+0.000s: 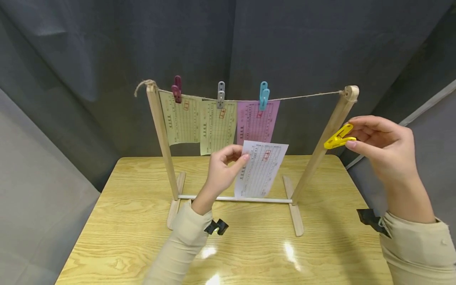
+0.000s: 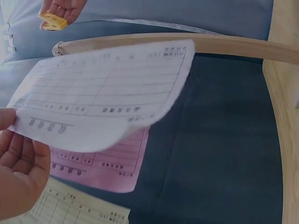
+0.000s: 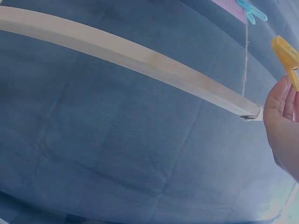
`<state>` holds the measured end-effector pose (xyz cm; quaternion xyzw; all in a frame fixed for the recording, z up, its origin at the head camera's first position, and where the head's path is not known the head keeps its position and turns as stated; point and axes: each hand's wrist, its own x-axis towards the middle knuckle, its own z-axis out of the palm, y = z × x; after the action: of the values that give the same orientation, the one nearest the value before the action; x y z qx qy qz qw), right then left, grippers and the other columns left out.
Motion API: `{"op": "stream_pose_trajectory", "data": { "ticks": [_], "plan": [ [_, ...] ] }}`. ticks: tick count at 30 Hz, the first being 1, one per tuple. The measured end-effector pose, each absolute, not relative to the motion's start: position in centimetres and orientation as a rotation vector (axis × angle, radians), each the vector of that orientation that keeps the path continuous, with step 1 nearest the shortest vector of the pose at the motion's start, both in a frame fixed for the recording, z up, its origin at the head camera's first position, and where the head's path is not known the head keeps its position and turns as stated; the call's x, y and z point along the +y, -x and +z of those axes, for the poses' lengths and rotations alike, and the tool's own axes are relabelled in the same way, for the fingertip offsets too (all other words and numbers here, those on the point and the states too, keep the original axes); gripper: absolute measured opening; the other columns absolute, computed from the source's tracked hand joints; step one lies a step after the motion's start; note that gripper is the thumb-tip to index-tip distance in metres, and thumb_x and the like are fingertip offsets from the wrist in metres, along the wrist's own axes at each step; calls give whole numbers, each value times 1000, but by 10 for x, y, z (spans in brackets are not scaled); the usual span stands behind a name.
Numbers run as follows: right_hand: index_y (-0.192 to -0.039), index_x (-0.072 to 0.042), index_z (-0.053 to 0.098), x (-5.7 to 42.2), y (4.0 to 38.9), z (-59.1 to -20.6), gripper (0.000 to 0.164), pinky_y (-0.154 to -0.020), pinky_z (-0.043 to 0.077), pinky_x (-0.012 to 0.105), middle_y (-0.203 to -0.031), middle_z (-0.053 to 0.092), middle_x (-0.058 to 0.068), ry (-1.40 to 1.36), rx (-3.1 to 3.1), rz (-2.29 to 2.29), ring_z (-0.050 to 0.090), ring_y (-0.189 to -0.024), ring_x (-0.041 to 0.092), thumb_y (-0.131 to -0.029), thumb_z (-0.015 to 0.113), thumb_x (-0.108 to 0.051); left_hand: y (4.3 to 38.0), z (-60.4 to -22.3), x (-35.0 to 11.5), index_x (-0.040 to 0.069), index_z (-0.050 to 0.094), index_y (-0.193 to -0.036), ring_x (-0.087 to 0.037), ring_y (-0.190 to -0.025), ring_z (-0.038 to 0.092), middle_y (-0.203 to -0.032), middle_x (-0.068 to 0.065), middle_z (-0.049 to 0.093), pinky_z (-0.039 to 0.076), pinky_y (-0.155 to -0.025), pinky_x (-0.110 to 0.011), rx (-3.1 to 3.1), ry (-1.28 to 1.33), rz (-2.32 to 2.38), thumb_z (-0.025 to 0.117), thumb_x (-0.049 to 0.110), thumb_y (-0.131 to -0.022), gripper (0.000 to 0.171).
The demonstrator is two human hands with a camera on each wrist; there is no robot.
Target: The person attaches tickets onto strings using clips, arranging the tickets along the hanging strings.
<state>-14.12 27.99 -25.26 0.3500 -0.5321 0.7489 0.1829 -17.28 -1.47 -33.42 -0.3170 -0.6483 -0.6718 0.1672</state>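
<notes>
My left hand (image 1: 225,170) pinches a white printed form (image 1: 261,170) by its left edge, between thumb and fingers. The form carries a red stamp and overlaps the lower part of a pink form (image 1: 254,122) in the head view. In the left wrist view the white sheet (image 2: 103,88) curls along its lower edge. To the right of the wooden frame, my right hand (image 1: 390,146) holds a yellow clothespin (image 1: 338,137) between thumb and fingers. The pin's handles point toward the palm. A blue clothespin (image 1: 264,96) fastens the pink form to a string (image 1: 306,96).
Two yellow-green forms (image 1: 183,122) hang at the left of the string, under a maroon clothespin (image 1: 177,89) and a grey clothespin (image 1: 221,95). Wooden posts (image 1: 320,146) with feet and a white crossbar (image 1: 263,200) stand on the wooden table (image 1: 124,237). Dark curtains (image 1: 303,47) hang behind.
</notes>
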Motion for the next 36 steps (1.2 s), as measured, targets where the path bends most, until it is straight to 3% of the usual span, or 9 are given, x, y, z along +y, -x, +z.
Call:
{"op": "stream_pose_trajectory", "data": {
  "ticks": [7,20,28,36],
  "plan": [
    [-99,30,50,276,144,-236,37,-71,52,27,-88,63,25,-962,-1532,2069,60,-73,29,-63,49,37,181,-328,-2,-13,60,-88,-17,-69,57,-81,-24,61,51,-64,-27,-1841,862,-1938,59,-7,-81,10],
    [-97,32,48,270,149,-208,36,-74,52,29,-93,63,27,-991,-1606,1981,61,-76,30,-62,57,33,191,-318,22,-14,60,-90,-6,-69,56,-82,-25,61,49,-62,-23,-1782,866,-2022,58,-7,-82,11],
    [-95,32,49,269,157,-197,34,-68,51,25,-91,62,26,-957,-1622,1945,57,-72,28,-62,56,34,195,-312,35,-16,59,-92,-15,-69,57,-83,-27,61,51,-61,-25,-1777,838,-2019,59,-7,-82,13],
    [-97,29,51,268,170,-185,34,-66,49,22,-89,64,21,-904,-1680,1930,53,-72,25,-64,53,34,202,-307,47,-14,60,-92,-4,-67,53,-83,-25,61,46,-60,-19,-1763,814,-2029,59,-5,-83,12]
  ]
}}
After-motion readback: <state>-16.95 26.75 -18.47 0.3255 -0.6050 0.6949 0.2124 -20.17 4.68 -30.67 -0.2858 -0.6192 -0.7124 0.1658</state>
